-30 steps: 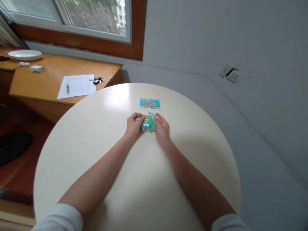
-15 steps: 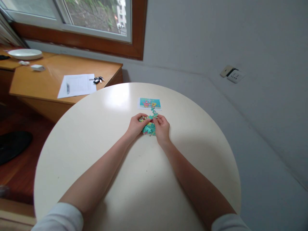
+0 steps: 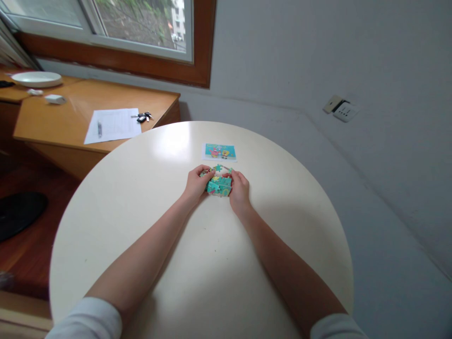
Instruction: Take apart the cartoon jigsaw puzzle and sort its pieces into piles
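Between my hands is a small teal jigsaw puzzle (image 3: 219, 186), with loose pieces lying on top of it. My left hand (image 3: 196, 181) is closed on its left side, thumb across the top. On the right side, my right hand (image 3: 240, 188) pinches the puzzle's edge between thumb and fingers. A few joined puzzle pieces (image 3: 219, 167) stick up in an arc along the far side. Just beyond lies a picture card (image 3: 221, 152) with a pink and a yellow cartoon figure on teal. My fingertips under the puzzle are hidden.
The round white table (image 3: 197, 263) carries the puzzle and card. A wooden desk (image 3: 116, 96) at the left holds a sheet of paper (image 3: 115, 123), a pen (image 3: 100, 129), keys (image 3: 144, 117) and a white plate (image 3: 37, 79). A wall (image 3: 282, 61) stands behind.
The strip of joined pieces that hung over the card has come down toward the puzzle. My right hand has shifted slightly right, and more of the puzzle shows between my hands.
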A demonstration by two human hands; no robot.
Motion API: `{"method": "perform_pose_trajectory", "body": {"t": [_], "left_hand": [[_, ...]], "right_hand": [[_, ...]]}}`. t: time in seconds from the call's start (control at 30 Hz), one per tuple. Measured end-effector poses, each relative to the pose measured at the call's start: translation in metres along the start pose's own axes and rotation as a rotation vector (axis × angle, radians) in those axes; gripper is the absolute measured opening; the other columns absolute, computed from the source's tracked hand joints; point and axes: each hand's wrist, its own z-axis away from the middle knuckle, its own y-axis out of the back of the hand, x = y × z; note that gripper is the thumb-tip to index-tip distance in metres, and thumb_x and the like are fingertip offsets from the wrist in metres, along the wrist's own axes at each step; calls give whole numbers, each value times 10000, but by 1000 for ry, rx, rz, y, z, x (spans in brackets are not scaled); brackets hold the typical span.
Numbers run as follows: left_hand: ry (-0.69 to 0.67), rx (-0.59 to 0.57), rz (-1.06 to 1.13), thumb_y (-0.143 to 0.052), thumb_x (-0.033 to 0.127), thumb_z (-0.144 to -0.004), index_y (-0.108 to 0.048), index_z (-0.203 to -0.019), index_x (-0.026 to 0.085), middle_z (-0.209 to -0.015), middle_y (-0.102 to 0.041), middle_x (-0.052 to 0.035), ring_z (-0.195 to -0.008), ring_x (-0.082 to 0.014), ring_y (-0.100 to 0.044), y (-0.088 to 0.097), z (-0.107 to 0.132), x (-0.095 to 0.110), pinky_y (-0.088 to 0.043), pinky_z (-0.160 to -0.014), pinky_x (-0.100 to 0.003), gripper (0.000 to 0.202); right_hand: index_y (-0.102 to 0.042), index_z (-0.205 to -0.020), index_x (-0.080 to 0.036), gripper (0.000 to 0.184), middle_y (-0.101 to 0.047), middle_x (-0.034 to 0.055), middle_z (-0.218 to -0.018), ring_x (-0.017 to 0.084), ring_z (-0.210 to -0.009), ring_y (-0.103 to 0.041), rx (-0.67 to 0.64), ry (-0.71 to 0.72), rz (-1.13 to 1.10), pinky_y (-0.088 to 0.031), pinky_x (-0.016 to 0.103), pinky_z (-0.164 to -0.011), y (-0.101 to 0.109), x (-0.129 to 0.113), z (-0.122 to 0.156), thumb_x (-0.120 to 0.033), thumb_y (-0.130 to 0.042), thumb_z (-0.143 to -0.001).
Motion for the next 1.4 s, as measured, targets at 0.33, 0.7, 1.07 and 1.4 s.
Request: {"method": "perform_pose_trajectory", "body": {"t": [0.33,0.7,1.07,1.4], "left_hand": [[-75,98,38,-731,401,-543,-531,-665,170,-539,-503,53,-475,-90,-476,-1,-1,-2,-406,-462,-214,328],[-98,-58,-141,-746,437,-544,-618,-677,153,-627,-575,7,-566,-109,-511,0,3,3,-426,-514,-219,339],[-129,-53,-160,-762,387,-536,-626,-713,149,-644,-599,-2,-578,-121,-534,1,1,-5,-448,-537,-236,327],[-91,46,-75,-726,351,-549,-592,-828,166,-638,-548,30,-520,-97,-495,3,0,-1,-430,-497,-222,361]], "right_hand": [[-605,-729,-166,288,-601,-39,-619,112,-591,-542,-131,49,158,-453,235,-585,-2,0,2,-430,-665,-630],[-606,-718,-172,205,-581,-32,-656,107,-619,-509,-93,205,251,-429,223,-596,1,2,1,-372,-632,-682],[-654,-766,-180,190,-661,30,-811,164,-802,-585,-57,360,303,-466,300,-805,-1,-6,5,-359,-647,-701],[-650,-806,-163,294,-682,18,-758,155,-701,-597,-80,145,211,-490,280,-662,1,3,0,-428,-639,-678]]}}
